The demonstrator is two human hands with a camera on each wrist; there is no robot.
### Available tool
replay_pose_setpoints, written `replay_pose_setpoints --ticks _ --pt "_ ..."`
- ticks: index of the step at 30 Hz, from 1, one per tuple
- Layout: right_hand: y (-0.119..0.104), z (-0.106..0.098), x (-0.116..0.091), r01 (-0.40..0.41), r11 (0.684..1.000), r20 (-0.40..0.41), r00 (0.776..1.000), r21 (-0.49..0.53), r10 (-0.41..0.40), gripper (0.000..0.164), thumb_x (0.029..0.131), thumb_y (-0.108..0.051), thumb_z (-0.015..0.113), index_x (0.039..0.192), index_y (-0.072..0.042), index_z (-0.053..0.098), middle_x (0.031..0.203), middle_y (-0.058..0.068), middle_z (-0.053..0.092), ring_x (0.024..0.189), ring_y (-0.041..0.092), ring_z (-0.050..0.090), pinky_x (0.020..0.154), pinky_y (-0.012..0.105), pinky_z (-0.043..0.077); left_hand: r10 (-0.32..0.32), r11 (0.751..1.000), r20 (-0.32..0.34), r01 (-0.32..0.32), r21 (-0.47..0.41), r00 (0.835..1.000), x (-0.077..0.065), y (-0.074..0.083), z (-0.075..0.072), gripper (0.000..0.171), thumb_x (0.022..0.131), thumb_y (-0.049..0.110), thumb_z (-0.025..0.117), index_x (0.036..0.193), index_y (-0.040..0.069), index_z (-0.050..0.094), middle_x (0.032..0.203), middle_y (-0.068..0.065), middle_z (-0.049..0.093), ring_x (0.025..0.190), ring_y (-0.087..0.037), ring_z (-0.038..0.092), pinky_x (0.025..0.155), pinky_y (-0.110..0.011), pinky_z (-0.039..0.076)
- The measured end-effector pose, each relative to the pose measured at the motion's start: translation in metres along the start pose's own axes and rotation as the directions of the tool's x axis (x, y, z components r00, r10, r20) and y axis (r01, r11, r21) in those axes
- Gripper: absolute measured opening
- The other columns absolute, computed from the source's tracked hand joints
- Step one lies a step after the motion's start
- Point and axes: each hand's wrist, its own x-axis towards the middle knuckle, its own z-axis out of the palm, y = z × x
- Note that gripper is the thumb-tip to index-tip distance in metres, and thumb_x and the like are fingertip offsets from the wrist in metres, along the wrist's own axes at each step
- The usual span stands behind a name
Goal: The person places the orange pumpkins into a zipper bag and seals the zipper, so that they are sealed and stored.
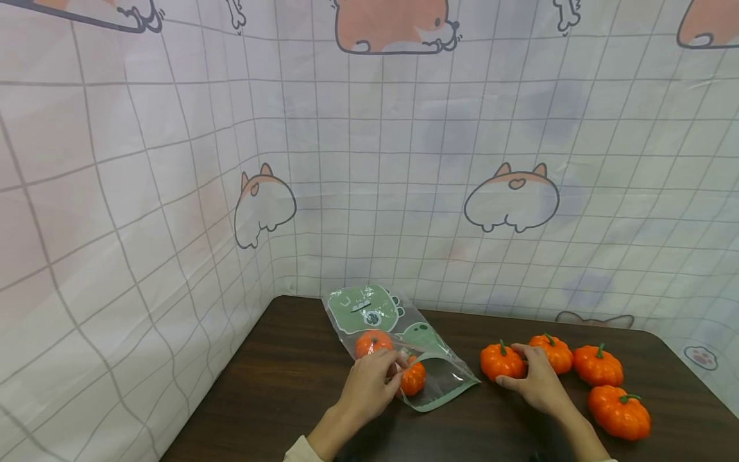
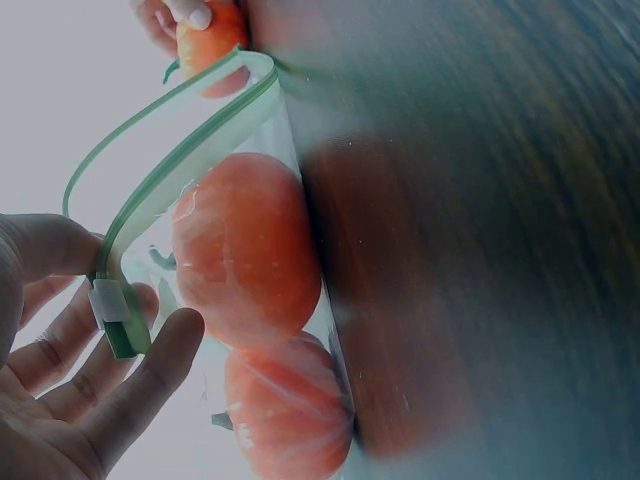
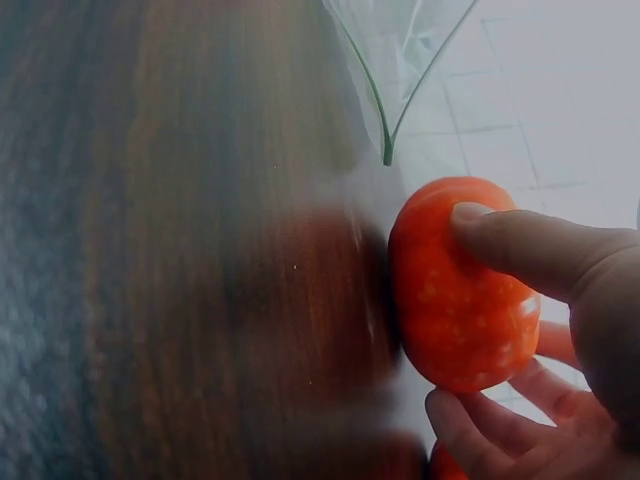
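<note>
A clear zip bag (image 1: 447, 386) with green bear-like prints and a green rim lies on the table, its mouth spread toward the right. Inside are two small orange pumpkins, a rear one (image 1: 372, 344) and a front one (image 2: 245, 250) near the mouth. My left hand (image 1: 369, 385) holds the bag's rim by its white slider (image 2: 108, 300), thumb and fingers on either side. To the right of the bag, my right hand (image 1: 539, 383) grips another pumpkin (image 1: 500, 362) with a green stem, thumb on its near side and fingers around the other. This pumpkin appears to rest on the table.
Three more pumpkins stand at the right: one (image 1: 555, 353) just behind my right hand, another (image 1: 598, 366) beside it, and one (image 1: 620, 412) nearer me. The dark wooden table (image 1: 260, 385) meets a grid-patterned cloth (image 1: 375, 160) at the back and left.
</note>
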Motion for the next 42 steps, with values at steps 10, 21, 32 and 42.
replay_pose_setpoints --ticks 10,21,32,42 --pt "0.001 -0.001 0.0 -0.014 0.999 0.044 0.999 0.038 0.012 0.085 0.081 -0.033 0.086 0.145 0.005 0.043 0.133 0.033 0.041 0.119 0.05 0.054 0.1 0.065 0.045 -0.001 1.0 0.008 0.001 -0.003 1.0 0.0 -0.001 0.001 0.011 0.086 0.009 0.075 0.091 0.018 0.072 0.074 0.01 0.059 0.062 0.003 0.044 0.058 -0.016 0.039" --pt "0.004 -0.002 0.001 -0.007 0.999 0.08 0.997 0.051 0.003 0.084 0.082 -0.034 0.085 0.144 0.004 0.042 0.136 0.036 0.052 0.121 0.051 0.056 0.099 0.064 0.046 0.006 1.0 -0.007 -0.006 -0.003 1.0 0.0 -0.003 0.002 0.01 0.086 0.01 0.075 0.09 0.018 0.072 0.073 0.01 0.059 0.062 0.003 0.045 0.059 -0.015 0.039" --pt "-0.004 -0.006 0.0 0.014 0.997 0.07 0.997 0.079 -0.02 0.086 0.083 -0.038 0.084 0.146 0.004 0.042 0.141 0.036 0.051 0.124 0.051 0.056 0.101 0.065 0.046 0.001 1.0 0.0 -0.001 -0.004 1.0 0.0 -0.003 0.002 0.011 0.086 0.009 0.075 0.091 0.018 0.072 0.074 0.01 0.06 0.063 0.003 0.045 0.059 -0.015 0.04" --pt "-0.024 -0.017 -0.002 0.048 0.988 0.056 0.997 0.146 -0.057 0.083 0.084 -0.036 0.083 0.146 0.001 0.042 0.142 0.032 0.052 0.121 0.046 0.06 0.097 0.058 0.052 0.009 1.0 -0.008 -0.009 0.007 1.0 0.001 -0.003 0.001 0.012 0.085 0.009 0.075 0.091 0.019 0.072 0.074 0.011 0.06 0.063 0.004 0.046 0.059 -0.015 0.04"
